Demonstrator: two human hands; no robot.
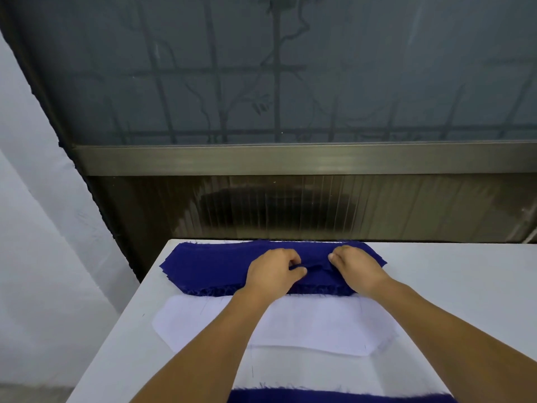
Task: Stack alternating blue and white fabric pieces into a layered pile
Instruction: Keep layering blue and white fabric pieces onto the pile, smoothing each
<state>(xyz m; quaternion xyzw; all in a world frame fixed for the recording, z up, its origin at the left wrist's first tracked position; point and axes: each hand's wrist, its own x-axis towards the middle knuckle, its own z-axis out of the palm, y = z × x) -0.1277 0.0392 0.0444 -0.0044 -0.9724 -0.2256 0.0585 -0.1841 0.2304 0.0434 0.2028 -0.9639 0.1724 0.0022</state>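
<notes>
the top layer of the frayed dark blue fabric stack point(209, 269) is pinched by both hands — left hand point(273, 271), right hand point(356, 267) — on the white desk point(465, 286)

deep blue fabric stack point(209, 267), white fabric piece point(305, 327), white table point(465, 286)

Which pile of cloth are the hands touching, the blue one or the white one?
The blue pile at the far edge of the table. Both the left hand and right hand pinch its top layer; the white pile lies nearer, under the forearms.
</notes>
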